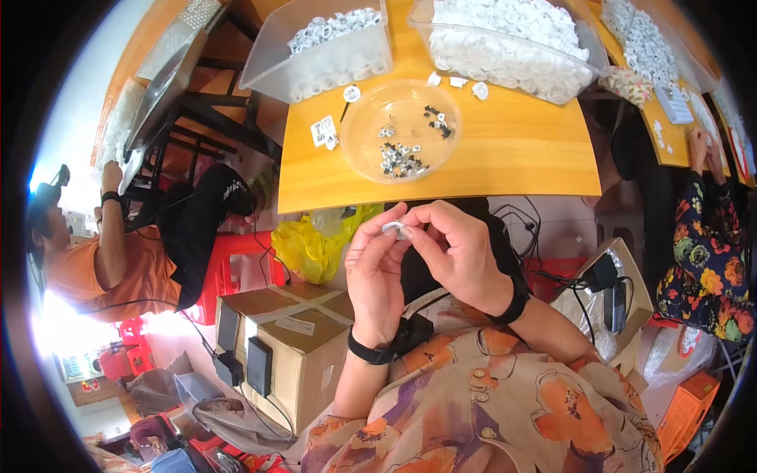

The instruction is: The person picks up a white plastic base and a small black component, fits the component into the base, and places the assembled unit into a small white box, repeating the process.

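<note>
Just off the table's front edge, my left hand [374,276] and my right hand [461,248] meet around a small white plastic part [394,228]. Fingers of both hands pinch it, so much of its shape is hidden. Beyond them on the wooden table stands a shallow, clear round tray [364,164]. Small black and metallic pieces [402,161] lie in a heap near its front, with a second little group of dark pieces [438,122] toward its right side. Loose white parts [479,91] sit behind the tray.
Two translucent bins, left [339,75] and right [512,71], hold many white parts at the table's back. A white card [322,132] lies left of the tray. Cardboard boxes [296,331] flank me, with cables nearby. One person in orange [134,264] sits left; another in floral clothing [702,252] works right.
</note>
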